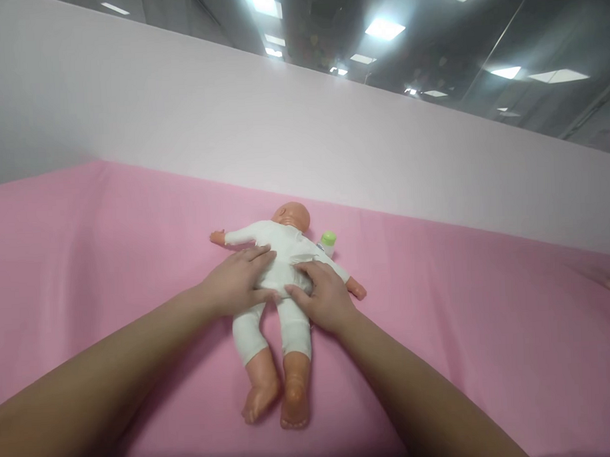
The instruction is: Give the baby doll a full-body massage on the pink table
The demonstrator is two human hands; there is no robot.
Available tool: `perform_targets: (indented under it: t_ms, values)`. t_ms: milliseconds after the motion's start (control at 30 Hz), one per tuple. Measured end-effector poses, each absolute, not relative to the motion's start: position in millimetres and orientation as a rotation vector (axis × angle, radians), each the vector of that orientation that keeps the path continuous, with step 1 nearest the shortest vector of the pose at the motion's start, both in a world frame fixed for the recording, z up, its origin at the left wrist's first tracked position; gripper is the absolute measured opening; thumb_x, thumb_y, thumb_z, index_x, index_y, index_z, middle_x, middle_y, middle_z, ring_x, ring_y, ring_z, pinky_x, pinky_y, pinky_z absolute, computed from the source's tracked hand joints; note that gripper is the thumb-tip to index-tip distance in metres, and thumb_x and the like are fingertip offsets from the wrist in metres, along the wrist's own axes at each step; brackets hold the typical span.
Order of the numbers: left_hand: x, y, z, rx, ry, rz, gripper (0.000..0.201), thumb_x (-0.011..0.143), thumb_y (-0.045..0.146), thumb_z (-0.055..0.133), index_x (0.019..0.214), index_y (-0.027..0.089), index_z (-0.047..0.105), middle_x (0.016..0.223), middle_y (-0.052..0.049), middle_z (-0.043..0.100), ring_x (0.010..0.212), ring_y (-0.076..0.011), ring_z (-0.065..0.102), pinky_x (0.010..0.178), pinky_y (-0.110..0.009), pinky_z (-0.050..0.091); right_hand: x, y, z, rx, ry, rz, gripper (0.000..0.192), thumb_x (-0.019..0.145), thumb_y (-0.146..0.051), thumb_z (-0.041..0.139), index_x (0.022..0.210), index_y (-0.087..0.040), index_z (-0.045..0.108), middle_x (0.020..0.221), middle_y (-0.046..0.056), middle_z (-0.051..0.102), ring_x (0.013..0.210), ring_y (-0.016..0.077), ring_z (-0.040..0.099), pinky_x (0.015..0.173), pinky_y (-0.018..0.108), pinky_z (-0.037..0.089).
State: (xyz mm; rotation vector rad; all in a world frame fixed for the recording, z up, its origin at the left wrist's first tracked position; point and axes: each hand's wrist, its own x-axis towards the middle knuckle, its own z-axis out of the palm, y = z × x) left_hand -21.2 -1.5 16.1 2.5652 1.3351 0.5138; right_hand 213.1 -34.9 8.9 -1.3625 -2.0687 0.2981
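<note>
A baby doll [281,282] in a white one-piece suit lies on a pink sheet [463,329], head away from the camera near a pale wall [282,136], bare feet pointing toward the viewer. The left hand [239,281] rests flat on the doll's torso, fingers spread across the white cloth. The right hand [321,296] presses on the doll's other side at the waist, fingers curled onto the fabric, thumb tucked against the hip. A small bottle with a green cap [328,241] stands just beside the doll's head.
</note>
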Motion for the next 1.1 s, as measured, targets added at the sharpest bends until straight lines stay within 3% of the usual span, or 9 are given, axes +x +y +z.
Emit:
perform_targets:
  t_ms: [133,300,400,533,633,733,933,1100]
  values:
    - [-14.3,-5.3,17.8,2.624,1.305,0.647,0.057,0.087,0.055,0.059,0.133,0.020,0.059,0.154,-0.013,0.047,0.141,-0.0371,0.041,0.115,-0.051,0.034,210.7,-29.7,3.0,-1.379,-2.032,0.254,0.032,0.088,-0.039,0.067,0.114,-0.022,0.067,0.114,0.007,0.070,0.114,0.0270,0.060,0.103,0.047,0.046]
    - [-12.2,-10.6,22.5,2.658,1.204,0.545,0.046,0.078,0.042,0.071,0.119,0.022,0.065,0.126,-0.012,0.062,0.114,-0.0348,0.059,0.097,-0.047,0.047,208.1,-34.3,1.8,-1.312,-2.125,0.248,0.033,0.086,-0.037,0.067,0.115,-0.021,0.067,0.116,0.008,0.069,0.113,0.0271,0.061,0.103,0.046,0.047]
    - [-13.5,-15.9,29.2,2.678,1.244,0.477,0.043,0.078,0.044,0.071,0.114,0.022,0.066,0.111,-0.011,0.063,0.099,-0.0329,0.061,0.085,-0.045,0.048,206.1,-39.6,4.4,-1.276,-2.157,0.221,0.031,0.086,-0.037,0.068,0.113,-0.021,0.068,0.113,0.008,0.069,0.109,0.0268,0.062,0.101,0.045,0.048]
    - [-11.4,-24.7,37.2,2.792,1.251,0.588,0.040,0.081,0.051,0.066,0.106,0.020,0.067,0.108,-0.012,0.061,0.103,-0.0337,0.058,0.091,-0.048,0.045,201.1,-45.4,9.1,-1.211,-2.132,0.108,0.017,0.086,-0.030,0.065,0.100,-0.021,0.068,0.103,0.008,0.069,0.102,0.0266,0.061,0.095,0.043,0.049]
    - [-7.1,-28.8,38.7,2.830,1.203,0.592,0.027,0.086,0.043,0.058,0.098,0.020,0.066,0.099,-0.010,0.061,0.095,-0.0291,0.059,0.086,-0.044,0.045,197.8,-45.4,9.6,-1.169,-2.163,0.099,0.007,0.086,-0.020,0.060,0.090,-0.021,0.066,0.092,0.006,0.066,0.092,0.0238,0.060,0.087,0.039,0.048]
    - [-3.1,-26.8,35.2,2.787,1.200,0.454,0.018,0.082,0.035,0.059,0.090,0.020,0.065,0.090,-0.007,0.061,0.084,-0.0255,0.059,0.073,-0.038,0.044,197.3,-40.9,7.6,-1.170,-2.268,0.191,0.012,0.089,-0.014,0.054,0.085,-0.020,0.064,0.086,0.004,0.066,0.084,0.0205,0.059,0.081,0.035,0.047]
    - [-1.1,-18.2,27.3,2.669,1.213,0.424,0.025,0.089,0.039,0.053,0.079,0.020,0.066,0.077,-0.004,0.063,0.068,-0.0202,0.057,0.059,-0.032,0.037,200.9,-37.1,6.8,-1.118,-2.369,0.276,0.016,0.089,-0.011,0.055,0.077,-0.020,0.061,0.077,0.000,0.064,0.076,0.0170,0.057,0.071,0.031,0.042]
    - [-4.3,-18.8,20.5,2.780,1.150,0.719,0.037,0.098,0.036,0.043,0.075,0.017,0.066,0.073,-0.005,0.061,0.069,-0.0189,0.056,0.061,-0.031,0.037,201.4,-40.9,8.2,-1.067,-2.158,0.275,0.013,0.088,-0.016,0.062,0.076,-0.021,0.060,0.076,-0.001,0.064,0.075,0.0163,0.059,0.072,0.030,0.045]
